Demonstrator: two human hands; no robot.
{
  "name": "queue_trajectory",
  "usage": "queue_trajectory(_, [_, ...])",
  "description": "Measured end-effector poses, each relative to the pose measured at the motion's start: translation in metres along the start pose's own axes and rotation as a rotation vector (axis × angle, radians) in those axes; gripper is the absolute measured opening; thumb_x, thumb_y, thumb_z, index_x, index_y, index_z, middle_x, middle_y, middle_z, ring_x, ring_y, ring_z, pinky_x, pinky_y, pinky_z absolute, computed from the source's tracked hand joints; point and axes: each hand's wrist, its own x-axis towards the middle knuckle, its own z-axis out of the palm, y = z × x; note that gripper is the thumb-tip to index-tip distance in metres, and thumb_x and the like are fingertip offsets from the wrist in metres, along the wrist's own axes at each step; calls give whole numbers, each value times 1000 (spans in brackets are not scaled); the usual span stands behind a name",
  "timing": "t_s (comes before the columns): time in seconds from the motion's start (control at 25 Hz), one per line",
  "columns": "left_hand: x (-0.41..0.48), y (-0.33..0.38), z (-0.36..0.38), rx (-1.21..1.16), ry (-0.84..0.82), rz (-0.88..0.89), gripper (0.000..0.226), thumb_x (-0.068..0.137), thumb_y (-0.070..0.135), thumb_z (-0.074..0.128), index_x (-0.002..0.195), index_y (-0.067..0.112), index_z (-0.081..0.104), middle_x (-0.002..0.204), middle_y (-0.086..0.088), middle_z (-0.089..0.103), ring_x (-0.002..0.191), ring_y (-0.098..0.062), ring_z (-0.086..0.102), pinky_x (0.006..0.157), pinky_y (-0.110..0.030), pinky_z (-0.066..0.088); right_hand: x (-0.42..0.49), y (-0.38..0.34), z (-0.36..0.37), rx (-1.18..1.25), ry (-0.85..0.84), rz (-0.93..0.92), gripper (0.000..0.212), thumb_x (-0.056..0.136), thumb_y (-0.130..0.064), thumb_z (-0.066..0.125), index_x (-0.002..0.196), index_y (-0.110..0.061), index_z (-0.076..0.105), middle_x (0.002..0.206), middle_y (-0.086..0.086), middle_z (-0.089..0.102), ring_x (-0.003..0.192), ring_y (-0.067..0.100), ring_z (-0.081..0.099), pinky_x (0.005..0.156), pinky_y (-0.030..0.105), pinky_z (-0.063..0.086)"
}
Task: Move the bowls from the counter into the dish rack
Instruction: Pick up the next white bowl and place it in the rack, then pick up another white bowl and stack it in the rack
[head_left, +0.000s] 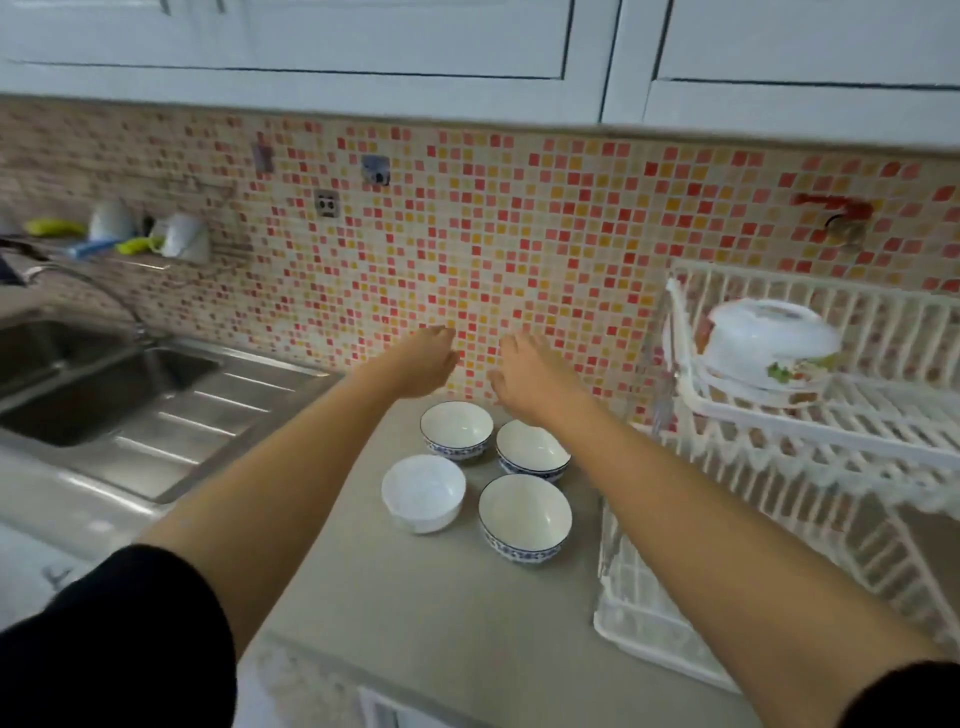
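Four bowls (475, 475) cluster on the counter (415, 613), dish rack (810, 457) at three o'clock; left hand (423, 358) and right hand (524, 371) hover beyond them at twelve o'clock, open, empty, seemingly poised to reach.

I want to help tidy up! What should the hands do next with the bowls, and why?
Probably lower the right hand onto the back right bowl and grip it. Both hands hover empty above four bowls, and that one sits nearest the dish rack.
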Motion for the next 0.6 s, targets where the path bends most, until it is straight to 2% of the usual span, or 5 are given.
queue_trajectory(0.16, [-14, -60, 80, -11, -172, -133, 48, 102, 22, 30, 143, -4, 28, 150, -22, 31, 138, -34, 31, 114, -41, 26, 5, -40, 101, 52, -146, 110, 48, 97, -37, 43, 130, -4, 42, 135, 14, 45, 125, 30, 41, 95, 42, 42])
queue_trajectory(0.24, [-17, -83, 127, -49, -233, -214, 48, 101, 25, 32, 139, -4, 34, 146, -23, 37, 133, -35, 39, 110, -42, 32, 1, -51, 148, 71, -227, 189, 50, 96, -41, 44, 131, -4, 42, 134, 14, 47, 124, 29, 44, 95, 40, 43])
queue_trajectory(0.36, [-16, -97, 181, -63, -251, -332, 44, 101, 28, 31, 131, -3, 40, 135, -22, 47, 121, -37, 49, 100, -40, 39, -3, -66, 208, 182, -332, 359, 56, 95, -43, 45, 134, -4, 36, 136, 13, 45, 125, 27, 45, 96, 38, 45])
queue_trajectory(0.44, [-10, -98, 205, -75, -250, -387, 42, 102, 26, 29, 130, -2, 42, 133, -20, 49, 120, -35, 50, 98, -38, 40, 0, -73, 240, 229, -341, 446, 60, 94, -44, 47, 134, -2, 35, 133, 14, 50, 121, 27, 51, 93, 37, 48])
queue_trajectory(0.6, [-2, -104, 241, -53, -283, -465, 40, 102, 21, 33, 129, -5, 45, 132, -19, 51, 121, -32, 52, 99, -34, 43, 7, -74, 275, 201, -372, 489, 65, 95, -44, 45, 139, 1, 29, 133, 16, 51, 119, 29, 54, 91, 37, 50])
